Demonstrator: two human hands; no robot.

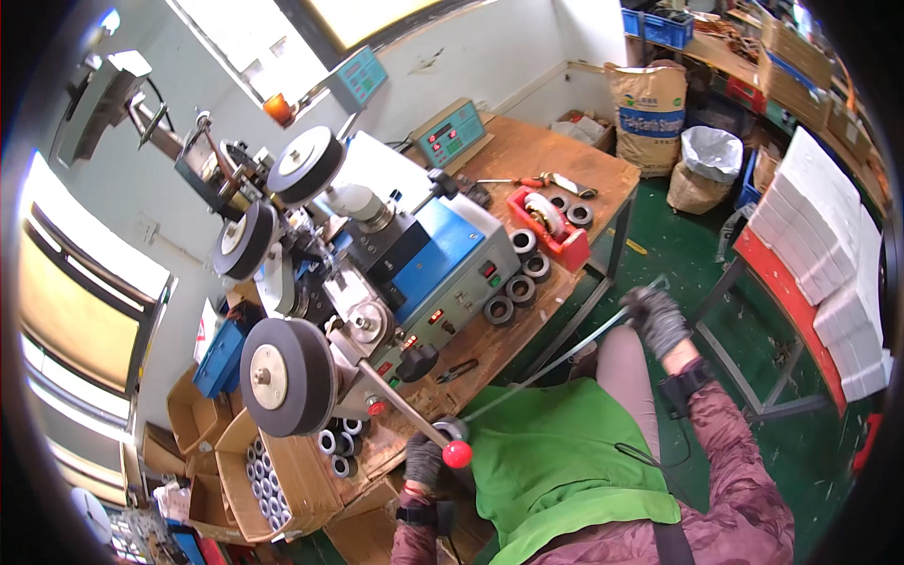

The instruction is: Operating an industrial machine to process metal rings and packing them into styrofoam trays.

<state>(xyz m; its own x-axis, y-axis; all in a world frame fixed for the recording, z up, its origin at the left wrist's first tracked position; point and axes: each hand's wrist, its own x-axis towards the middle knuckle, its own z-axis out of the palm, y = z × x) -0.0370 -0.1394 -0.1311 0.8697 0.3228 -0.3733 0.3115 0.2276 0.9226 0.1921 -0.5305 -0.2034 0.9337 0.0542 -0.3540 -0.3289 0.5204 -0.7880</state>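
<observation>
Both hands wear dark grey gloves. My right hand is out to the right above my knee, its fingers closed on the end of a thin grey strip. The strip runs slantwise and taut down to a small grey roll at the bench edge. My left hand is closed at that roll, with its fingers partly hidden. Right beside it is the red ball knob of a lever on the winding machine. A large black wheel of the machine stands to the left of this hand.
Several grey rings lie on the wooden bench near a red bin and pliers. A cardboard box of rings stands at lower left. White stacked sheets rest on a red-topped table at right.
</observation>
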